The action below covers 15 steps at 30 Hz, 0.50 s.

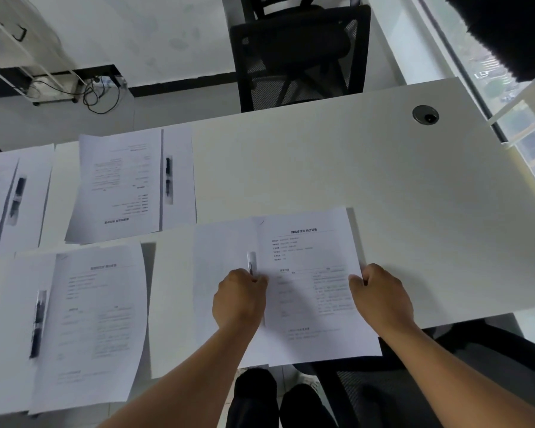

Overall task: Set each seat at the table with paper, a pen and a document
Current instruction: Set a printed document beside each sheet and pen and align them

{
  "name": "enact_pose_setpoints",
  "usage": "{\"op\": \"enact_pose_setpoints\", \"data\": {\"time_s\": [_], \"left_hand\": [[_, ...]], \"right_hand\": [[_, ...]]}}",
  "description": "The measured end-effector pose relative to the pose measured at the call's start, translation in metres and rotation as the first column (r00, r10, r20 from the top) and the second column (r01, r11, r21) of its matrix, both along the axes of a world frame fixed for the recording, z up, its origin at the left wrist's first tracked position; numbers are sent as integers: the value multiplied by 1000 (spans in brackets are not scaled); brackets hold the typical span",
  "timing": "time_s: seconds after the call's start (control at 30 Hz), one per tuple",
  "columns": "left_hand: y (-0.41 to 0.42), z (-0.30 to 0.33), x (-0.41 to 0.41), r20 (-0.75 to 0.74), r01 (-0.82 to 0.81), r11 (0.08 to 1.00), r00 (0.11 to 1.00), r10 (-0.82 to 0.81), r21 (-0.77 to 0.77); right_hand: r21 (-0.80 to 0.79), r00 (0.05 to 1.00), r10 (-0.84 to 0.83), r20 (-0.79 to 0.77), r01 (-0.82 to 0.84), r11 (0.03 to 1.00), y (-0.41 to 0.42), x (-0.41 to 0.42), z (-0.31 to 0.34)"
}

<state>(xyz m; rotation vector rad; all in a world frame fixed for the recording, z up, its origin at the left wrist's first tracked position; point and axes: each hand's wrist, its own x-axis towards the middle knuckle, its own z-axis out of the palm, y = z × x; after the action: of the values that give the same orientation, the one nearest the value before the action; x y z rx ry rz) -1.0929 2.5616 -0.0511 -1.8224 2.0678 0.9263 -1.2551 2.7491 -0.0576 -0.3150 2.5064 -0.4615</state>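
Head view looks down on a white table (337,168). At the near edge, the left hand (240,299) pinches a pen (250,262) between curled fingers, its tip resting where a blank sheet of paper (223,267) meets a printed document (312,285). The right hand (380,296) grips the document's right edge, thumb on top and fingers curled at the margin. The document overlaps the blank sheet and overhangs the table's near edge. Three more seats are set: one to the near left with a black pen (37,324) on paper beside its document, and two across the table. A black mesh chair (300,54) stands at the far side.
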Motion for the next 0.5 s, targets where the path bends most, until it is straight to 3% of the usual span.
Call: {"op": "enact_pose_setpoints", "data": {"time_s": [0.33, 0.5], "left_hand": [[-5, 7, 7, -63, -23, 1000, 998, 23, -4], [-9, 37, 26, -70, -13, 998, 998, 8, -63]], "right_hand": [[-18, 998, -19, -58, 18, 1000, 4, -3, 7], [-2, 992, 85, -88, -86, 996, 11, -1, 22]]}}
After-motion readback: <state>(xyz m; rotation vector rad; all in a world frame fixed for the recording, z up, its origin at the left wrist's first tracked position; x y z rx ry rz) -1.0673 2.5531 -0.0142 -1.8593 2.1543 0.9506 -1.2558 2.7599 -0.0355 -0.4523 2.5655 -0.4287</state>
